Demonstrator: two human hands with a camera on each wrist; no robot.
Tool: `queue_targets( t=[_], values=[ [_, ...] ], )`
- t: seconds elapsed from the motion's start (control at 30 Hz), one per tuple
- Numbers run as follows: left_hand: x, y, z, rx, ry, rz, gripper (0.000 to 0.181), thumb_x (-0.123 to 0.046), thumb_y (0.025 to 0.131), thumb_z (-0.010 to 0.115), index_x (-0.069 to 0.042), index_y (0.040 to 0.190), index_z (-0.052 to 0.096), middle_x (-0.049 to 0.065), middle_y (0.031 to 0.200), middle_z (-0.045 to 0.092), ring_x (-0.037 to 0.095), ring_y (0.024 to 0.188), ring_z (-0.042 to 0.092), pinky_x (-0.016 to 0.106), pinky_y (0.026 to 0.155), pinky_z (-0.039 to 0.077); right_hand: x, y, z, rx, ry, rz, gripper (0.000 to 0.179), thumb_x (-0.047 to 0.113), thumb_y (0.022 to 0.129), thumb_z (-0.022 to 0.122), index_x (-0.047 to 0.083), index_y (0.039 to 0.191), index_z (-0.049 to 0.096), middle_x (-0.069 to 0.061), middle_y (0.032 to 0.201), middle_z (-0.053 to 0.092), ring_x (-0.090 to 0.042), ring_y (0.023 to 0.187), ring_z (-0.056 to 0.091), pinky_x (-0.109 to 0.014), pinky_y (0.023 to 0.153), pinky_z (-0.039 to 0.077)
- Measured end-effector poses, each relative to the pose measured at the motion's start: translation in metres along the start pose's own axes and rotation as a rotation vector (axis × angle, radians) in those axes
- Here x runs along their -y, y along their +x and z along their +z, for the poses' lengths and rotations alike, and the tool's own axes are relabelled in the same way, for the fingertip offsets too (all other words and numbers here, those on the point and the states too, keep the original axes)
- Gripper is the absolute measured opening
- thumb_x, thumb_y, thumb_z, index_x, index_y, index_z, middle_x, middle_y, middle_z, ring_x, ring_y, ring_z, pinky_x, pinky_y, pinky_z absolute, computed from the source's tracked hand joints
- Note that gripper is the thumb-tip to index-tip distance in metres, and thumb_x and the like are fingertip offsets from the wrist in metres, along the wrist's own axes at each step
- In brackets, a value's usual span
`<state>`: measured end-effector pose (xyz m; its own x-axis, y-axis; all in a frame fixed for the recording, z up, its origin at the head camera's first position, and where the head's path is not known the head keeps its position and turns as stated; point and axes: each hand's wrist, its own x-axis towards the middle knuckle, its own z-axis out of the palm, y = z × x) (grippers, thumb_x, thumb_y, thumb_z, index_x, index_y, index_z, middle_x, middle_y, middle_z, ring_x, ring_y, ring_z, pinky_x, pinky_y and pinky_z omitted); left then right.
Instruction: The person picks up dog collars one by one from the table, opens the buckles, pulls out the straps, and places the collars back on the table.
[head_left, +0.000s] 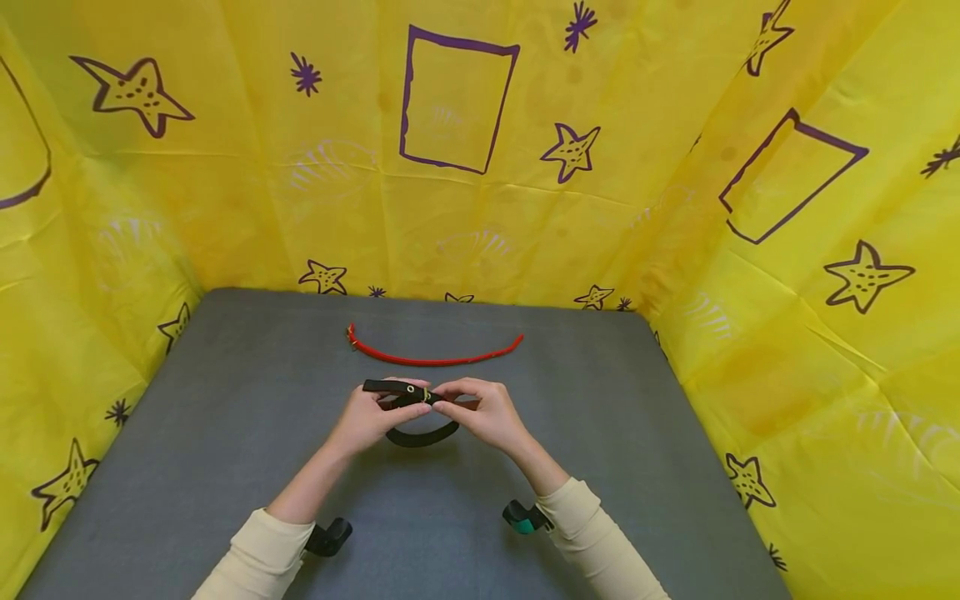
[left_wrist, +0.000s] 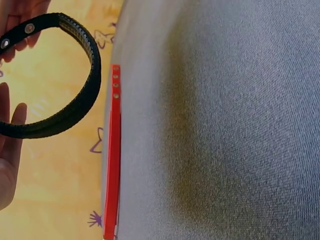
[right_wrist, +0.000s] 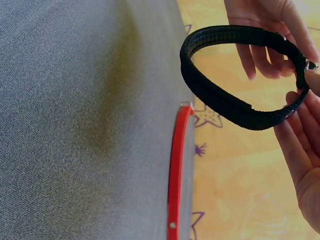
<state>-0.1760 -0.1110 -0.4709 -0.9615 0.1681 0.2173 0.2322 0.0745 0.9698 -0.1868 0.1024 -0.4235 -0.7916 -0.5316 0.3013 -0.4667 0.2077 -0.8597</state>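
Note:
A black collar [head_left: 422, 438] with metal eyelets and a buckle is held up above the grey table, bent into a loop. My left hand [head_left: 366, 423] grips it near the buckle, with the free strap end pointing left over the fingers. From the other side my right hand [head_left: 489, 412] pinches the band, the two thumbs almost meeting at the buckle. In the right wrist view the loop of the black collar [right_wrist: 200, 82] hangs toward the camera, and the fingers partly cover the buckle. Beyond the hands, a red collar [head_left: 431, 362] lies stretched out in a shallow curve.
The grey table [head_left: 225, 400] has yellow cloth walls [head_left: 465, 217] with purple drawings at its back and sides. The red collar's buckle end [head_left: 351, 335] lies to the left. Dark wrist devices [head_left: 328, 537] sit beneath both cream sleeves.

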Motion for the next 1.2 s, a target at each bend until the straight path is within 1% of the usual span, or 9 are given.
queue_targets(
  t=[0.1, 0.17, 0.33, 0.4, 0.6, 0.7, 0.83, 1.03, 1.2],
  values=[
    [0.0, 0.0, 0.001, 0.001, -0.003, 0.021, 0.03, -0.014, 0.081, 0.081, -0.005, 0.109, 0.073, 0.008, 0.103, 0.072, 0.019, 0.094, 0.069, 0.029, 0.082, 0.054, 0.0, 0.0, 0.0, 0.003, 0.0, -0.008, 0.018, 0.002, 0.088, 0.071, -0.003, 0.105, 0.071, -0.014, 0.102, 0.07, -0.023, 0.093, 0.067, -0.035, 0.079, 0.057],
    [0.0, 0.0, 0.001, -0.008, 0.001, 0.021, 0.028, -0.013, 0.081, 0.081, -0.006, 0.107, 0.074, 0.008, 0.103, 0.072, 0.018, 0.093, 0.069, 0.029, 0.081, 0.054, 0.0, 0.0, 0.0, 0.007, 0.0, -0.014, 0.018, 0.002, 0.088, 0.071, -0.003, 0.105, 0.071, -0.014, 0.102, 0.07, -0.024, 0.093, 0.068, -0.033, 0.079, 0.057],
    [-0.002, -0.001, 0.0, -0.035, -0.005, -0.02, 0.027, -0.011, 0.082, 0.08, -0.005, 0.107, 0.074, 0.009, 0.103, 0.072, 0.016, 0.091, 0.069, 0.028, 0.079, 0.054, 0.0, 0.0, 0.001, -0.002, 0.005, -0.021, 0.017, 0.001, 0.088, 0.071, -0.004, 0.104, 0.071, -0.015, 0.1, 0.07, -0.023, 0.093, 0.068, -0.037, 0.079, 0.057],
    [-0.008, -0.002, 0.0, -0.045, -0.013, -0.036, 0.027, -0.011, 0.082, 0.079, -0.002, 0.107, 0.074, 0.011, 0.102, 0.073, 0.016, 0.09, 0.069, 0.028, 0.077, 0.054, 0.0, 0.0, 0.001, -0.007, 0.004, -0.02, 0.017, 0.001, 0.088, 0.071, -0.004, 0.104, 0.071, -0.015, 0.1, 0.07, -0.022, 0.092, 0.068, -0.038, 0.079, 0.057],
    [-0.033, -0.006, 0.0, -0.06, -0.015, -0.037, 0.027, -0.008, 0.083, 0.078, 0.004, 0.107, 0.072, 0.015, 0.101, 0.073, 0.014, 0.089, 0.07, 0.026, 0.077, 0.054, 0.0, -0.001, -0.001, -0.019, 0.002, -0.001, 0.016, 0.002, 0.087, 0.072, -0.003, 0.103, 0.072, -0.013, 0.098, 0.071, -0.02, 0.09, 0.068, -0.037, 0.079, 0.057],
    [-0.035, -0.007, 0.0, -0.079, -0.011, -0.045, 0.028, -0.008, 0.083, 0.078, 0.004, 0.107, 0.072, 0.015, 0.101, 0.072, 0.019, 0.089, 0.07, 0.025, 0.075, 0.054, 0.0, -0.001, -0.002, -0.022, 0.012, 0.008, 0.016, 0.001, 0.087, 0.071, -0.004, 0.103, 0.072, -0.014, 0.099, 0.071, -0.023, 0.09, 0.068, -0.037, 0.078, 0.057],
    [-0.036, -0.007, -0.001, -0.099, 0.001, -0.046, 0.027, -0.008, 0.083, 0.078, 0.003, 0.107, 0.073, 0.014, 0.101, 0.073, 0.022, 0.089, 0.07, 0.026, 0.073, 0.054, 0.0, -0.001, -0.003, -0.024, 0.016, 0.022, 0.017, 0.001, 0.087, 0.072, -0.004, 0.104, 0.072, -0.014, 0.099, 0.071, -0.026, 0.09, 0.069, -0.032, 0.077, 0.057],
    [-0.036, -0.008, -0.001, -0.103, 0.009, -0.028, 0.027, -0.007, 0.083, 0.077, 0.004, 0.107, 0.072, 0.016, 0.101, 0.072, 0.018, 0.087, 0.07, 0.026, 0.074, 0.054, -0.001, 0.0, -0.004, -0.006, 0.025, 0.04, 0.018, 0.001, 0.087, 0.072, -0.005, 0.104, 0.071, -0.015, 0.1, 0.07, -0.025, 0.092, 0.067, -0.031, 0.078, 0.057],
    [-0.036, -0.008, -0.001, -0.105, 0.011, -0.03, 0.027, -0.007, 0.083, 0.078, 0.005, 0.107, 0.072, 0.018, 0.102, 0.072, 0.016, 0.086, 0.069, 0.026, 0.075, 0.054, 0.0, 0.001, -0.004, 0.015, 0.03, 0.045, 0.023, 0.004, 0.088, 0.072, -0.004, 0.109, 0.069, -0.015, 0.106, 0.069, -0.025, 0.096, 0.066, -0.033, 0.082, 0.056]
  ],
)
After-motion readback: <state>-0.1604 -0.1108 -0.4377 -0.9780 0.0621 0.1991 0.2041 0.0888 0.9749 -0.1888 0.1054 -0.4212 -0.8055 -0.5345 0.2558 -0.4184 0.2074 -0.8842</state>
